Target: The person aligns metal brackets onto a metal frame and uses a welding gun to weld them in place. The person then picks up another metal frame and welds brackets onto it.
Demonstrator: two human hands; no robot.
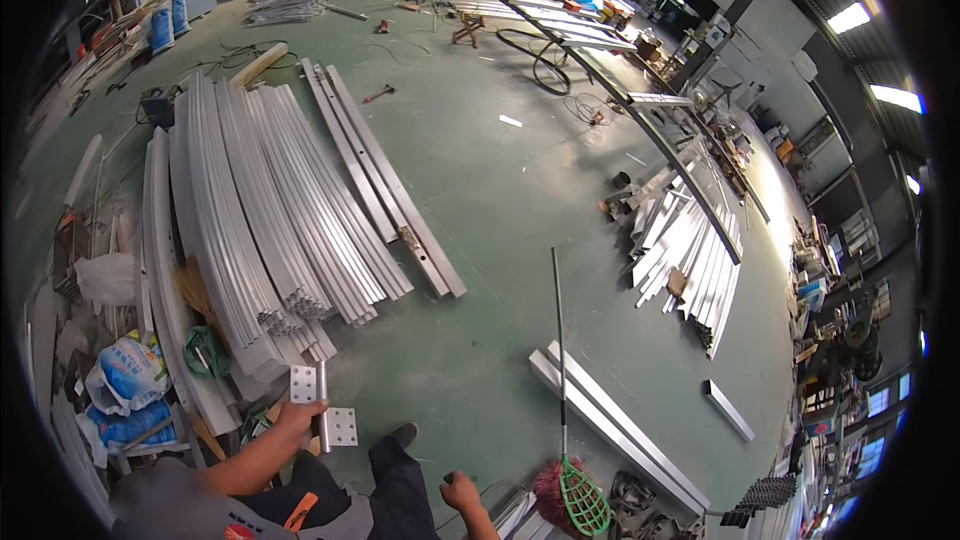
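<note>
A silver metal hinge (342, 427) is in my left hand (297, 422), whose fingers are wrapped round it near its barrel. Its two flat leaves, dotted with screw holes, stick out on opposite sides of the barrel. My right hand (460, 492) hangs lower, to the right of my dark-trousered leg, curled into a fist with nothing showing in it. Close to that hand stands a broom or mop with reddish fibres (548, 496), partly behind a green net-like plastic head (584, 497) and near a long thin pole (557, 330).
Bundled silver profiles (260, 200) lie on the green floor at left, with two long bars (380, 175) beside them. Two more bars (620, 430) lie at front right. Bags (130, 375) crowd the left edge. A long dark beam (640, 110) crosses the far right, above another profile pile (690, 240).
</note>
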